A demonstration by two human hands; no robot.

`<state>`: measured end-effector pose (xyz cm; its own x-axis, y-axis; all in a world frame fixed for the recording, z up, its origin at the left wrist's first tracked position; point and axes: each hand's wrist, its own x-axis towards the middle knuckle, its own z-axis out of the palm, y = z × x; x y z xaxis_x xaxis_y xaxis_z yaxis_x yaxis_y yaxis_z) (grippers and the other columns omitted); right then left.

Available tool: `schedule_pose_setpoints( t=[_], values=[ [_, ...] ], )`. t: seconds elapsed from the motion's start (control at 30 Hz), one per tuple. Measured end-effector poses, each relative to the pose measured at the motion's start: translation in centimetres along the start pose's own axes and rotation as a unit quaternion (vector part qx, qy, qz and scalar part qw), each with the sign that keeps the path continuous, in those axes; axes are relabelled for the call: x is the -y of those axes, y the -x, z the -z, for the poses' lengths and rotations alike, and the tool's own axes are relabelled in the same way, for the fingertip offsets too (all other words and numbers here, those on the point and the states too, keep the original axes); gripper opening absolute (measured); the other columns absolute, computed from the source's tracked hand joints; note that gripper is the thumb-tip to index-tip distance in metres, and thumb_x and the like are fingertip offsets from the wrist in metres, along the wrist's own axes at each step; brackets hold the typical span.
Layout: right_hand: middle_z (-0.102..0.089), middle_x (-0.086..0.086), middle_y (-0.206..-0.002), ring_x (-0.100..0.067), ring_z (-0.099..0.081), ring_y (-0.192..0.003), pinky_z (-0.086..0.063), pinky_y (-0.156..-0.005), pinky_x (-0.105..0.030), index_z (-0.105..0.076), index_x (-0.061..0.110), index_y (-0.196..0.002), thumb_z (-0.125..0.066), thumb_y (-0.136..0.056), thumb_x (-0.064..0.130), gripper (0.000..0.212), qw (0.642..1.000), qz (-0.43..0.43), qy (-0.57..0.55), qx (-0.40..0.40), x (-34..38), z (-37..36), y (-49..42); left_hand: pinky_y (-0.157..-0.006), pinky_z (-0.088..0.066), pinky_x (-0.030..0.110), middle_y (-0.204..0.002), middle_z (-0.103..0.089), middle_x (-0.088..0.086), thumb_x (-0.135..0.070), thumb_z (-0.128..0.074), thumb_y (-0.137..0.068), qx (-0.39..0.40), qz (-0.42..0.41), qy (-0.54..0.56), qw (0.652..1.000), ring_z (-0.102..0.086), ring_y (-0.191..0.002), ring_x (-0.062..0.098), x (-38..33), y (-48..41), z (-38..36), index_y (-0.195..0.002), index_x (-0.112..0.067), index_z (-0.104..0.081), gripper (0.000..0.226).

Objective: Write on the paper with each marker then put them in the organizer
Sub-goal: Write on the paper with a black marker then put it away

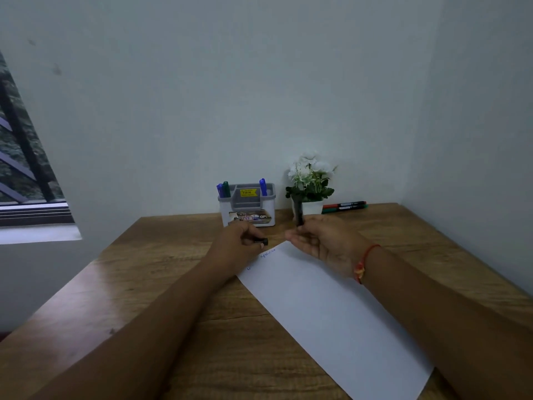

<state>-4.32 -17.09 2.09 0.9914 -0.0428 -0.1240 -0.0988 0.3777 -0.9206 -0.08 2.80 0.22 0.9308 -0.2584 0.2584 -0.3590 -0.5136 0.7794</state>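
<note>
Setting: a wooden table [144,284] pushed into the corner of a pale room, seen from the person's head, both bare forearms reaching forward.
Left hand: the left hand [242,236] is curled, knuckles up, pinching a small black cap [262,241] at its fingertips, just above the far corner of the paper.
Right hand: the right hand [320,241] is palm up, fingers bent loosely around the lower end of a black marker [298,210], which stands roughly upright. Its tip is too blurred to make out.
Gap: cap and marker are apart, the two hands near each other.
Wrist: a red thread bracelet [364,261] circles the right wrist.
Paper: a white paper [326,307] lies flat and angled on the table beneath the hands, with a few small blue written marks [268,253] near its far corner.
Organizer: a grey and white organizer [248,210] stands at the back of the table against the wall, beyond the left hand.
Inside it: a left blue marker [220,190] and a standing green marker [226,189] share the left compartment; a right blue marker [262,187] stands at the right side.
On the table: a red marker [344,204] and a lying green marker [344,208] rest side by side at the back right.
Other: a white-flowered potted plant [310,180] sits between the organizer and those two markers; a barred window [23,168] is at far left.
</note>
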Motion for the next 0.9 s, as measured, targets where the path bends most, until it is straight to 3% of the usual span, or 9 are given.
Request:
schedule_pose_setpoints(
  t=[0.1, 0.23, 0.33, 0.43, 0.73, 0.9],
  values=[
    [-0.075, -0.024, -0.098, -0.022, -0.076, -0.079, -0.064, -0.066, -0.028, -0.062, 0.001, -0.103, -0.063, -0.097, 0.012, 0.012, 1.000, -0.002, 0.024, -0.011, -0.5, -0.2, -0.5, -0.074, -0.054, 0.020, -0.095, -0.072, -0.003, -0.010, -0.068, -0.087, 0.021, 0.003, -0.003, 1.000, -0.067, -0.084, 0.010, 0.3, -0.1, -0.1, -0.090, -0.024, -0.065, 0.015],
    [-0.073, -0.007, -0.076, -0.013, -0.066, -0.066, -0.053, -0.053, -0.023, -0.073, 0.005, -0.099, -0.059, -0.099, 0.037, 0.035, 0.970, 0.055, 0.231, -0.057, -1.0, -0.2, -1.5, -0.076, -0.054, 0.020, -0.097, -0.071, -0.003, -0.010, -0.067, -0.088, 0.025, 0.003, -0.012, 1.000, -0.066, -0.087, 0.007, 0.6, -0.4, -0.2, -0.099, -0.017, -0.067, 0.013],
    [-0.069, -0.002, -0.069, -0.010, -0.063, -0.063, -0.050, -0.051, -0.019, -0.075, 0.003, -0.092, -0.067, -0.093, 0.028, 0.026, 0.923, 0.136, 0.353, -0.076, -1.6, 0.1, -2.2, -0.079, -0.055, 0.023, -0.099, -0.072, -0.002, -0.012, -0.068, -0.087, 0.023, 0.007, -0.004, 1.000, -0.067, -0.090, 0.009, 0.9, -0.6, -0.3, -0.102, -0.016, -0.068, 0.015],
    [-0.073, -0.002, -0.069, -0.013, -0.066, -0.059, -0.053, -0.050, -0.024, -0.074, 0.009, -0.087, -0.071, -0.083, 0.018, 0.010, 0.894, 0.150, 0.419, -0.063, -2.1, 0.3, -2.7, -0.079, -0.054, 0.022, -0.100, -0.072, -0.001, -0.013, -0.069, -0.087, 0.023, 0.003, -0.007, 1.000, -0.067, -0.091, 0.010, 1.1, -0.7, -0.4, -0.102, -0.015, -0.068, 0.016],
    [-0.074, -0.001, -0.062, -0.014, -0.069, -0.057, -0.061, -0.061, -0.036, -0.076, 0.013, -0.073, -0.075, -0.076, 0.023, 0.011, 0.874, 0.146, 0.454, -0.095, -2.5, 0.6, -3.5, -0.080, -0.054, 0.020, -0.101, -0.072, -0.002, -0.011, -0.068, -0.087, 0.023, 0.002, 0.003, 1.000, -0.067, -0.092, 0.008, 1.2, -0.9, -0.4, -0.102, -0.016, -0.068, 0.016],
    [-0.074, -0.001, -0.064, -0.010, -0.066, -0.053, -0.059, -0.059, -0.031, -0.076, 0.012, -0.077, -0.077, -0.078, 0.026, 0.014, 0.862, 0.152, 0.473, -0.097, -2.6, 0.6, -3.7, -0.077, -0.053, 0.018, -0.100, -0.071, -0.003, -0.011, -0.068, -0.087, 0.021, 0.002, -0.006, 1.000, -0.066, -0.091, 0.008, 1.2, -0.9, -0.4, -0.103, -0.016, -0.068, 0.017]
  ],
)
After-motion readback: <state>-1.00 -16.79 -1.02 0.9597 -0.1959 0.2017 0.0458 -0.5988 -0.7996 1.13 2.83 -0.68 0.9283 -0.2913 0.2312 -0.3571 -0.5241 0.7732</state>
